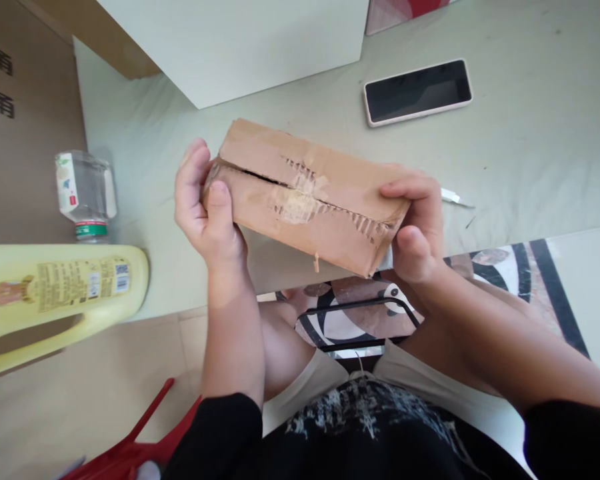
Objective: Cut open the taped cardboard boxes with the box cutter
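Observation:
A small brown cardboard box (265, 213) is held up in front of me, tilted, with its flap seam facing the camera. Torn, scuffed patches run along the seam, and a dark gap shows at its left part. My left hand (205, 207) grips the box's left end, thumb on the face. Around the right end is my right hand (420, 220), with fingers on the upper edge and thumb at the lower corner. What lies inside the box is hidden.
A phone (420, 93) lies at the upper right on the pale-covered table (530, 147). A white box (260, 47) stands at the back. To the left are a clear plastic bottle (90, 190) and a yellow jug (65, 293). A white cable end (453, 197) lies beyond my right hand.

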`<state>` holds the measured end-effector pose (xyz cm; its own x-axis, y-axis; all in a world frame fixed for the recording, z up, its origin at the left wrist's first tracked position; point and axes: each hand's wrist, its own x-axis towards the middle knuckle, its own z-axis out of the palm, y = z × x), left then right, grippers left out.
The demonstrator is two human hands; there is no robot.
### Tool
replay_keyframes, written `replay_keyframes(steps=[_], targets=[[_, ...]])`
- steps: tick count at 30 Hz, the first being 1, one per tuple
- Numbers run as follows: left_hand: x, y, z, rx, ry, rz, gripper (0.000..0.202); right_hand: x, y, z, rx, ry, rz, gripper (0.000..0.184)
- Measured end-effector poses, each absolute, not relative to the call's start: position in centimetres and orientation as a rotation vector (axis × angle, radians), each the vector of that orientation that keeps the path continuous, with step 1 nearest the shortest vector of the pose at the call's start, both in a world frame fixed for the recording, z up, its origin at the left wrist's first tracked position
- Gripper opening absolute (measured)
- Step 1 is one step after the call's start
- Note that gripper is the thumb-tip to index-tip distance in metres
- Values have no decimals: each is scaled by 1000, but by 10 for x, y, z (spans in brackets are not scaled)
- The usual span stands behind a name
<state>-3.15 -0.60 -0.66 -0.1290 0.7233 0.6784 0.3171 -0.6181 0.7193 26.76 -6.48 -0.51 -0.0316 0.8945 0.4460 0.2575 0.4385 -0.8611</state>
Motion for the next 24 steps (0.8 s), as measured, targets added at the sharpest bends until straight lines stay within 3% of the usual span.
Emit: replay_keyframes(steps=[6, 13, 15, 20, 24], targets=[[-14, -18, 12, 1721, 1422, 1720, 58, 263, -71, -3, -1056, -1593, 531, 49], [-7, -20, 13, 1697, 1429, 1759, 63, 262, -70, -6, -1120, -1630, 480, 58], [-7, -20, 14, 1747, 1432, 1753, 59, 261, -68, -5, -1106, -1640, 443, 58], [-9, -21, 19, 1824, 1511, 1671, 41, 259, -63, -4, -913, -1571, 475, 39], [-10, -21, 22, 1787, 1551, 1617, 33, 258, -62, -6, -910, -1545, 461, 39]])
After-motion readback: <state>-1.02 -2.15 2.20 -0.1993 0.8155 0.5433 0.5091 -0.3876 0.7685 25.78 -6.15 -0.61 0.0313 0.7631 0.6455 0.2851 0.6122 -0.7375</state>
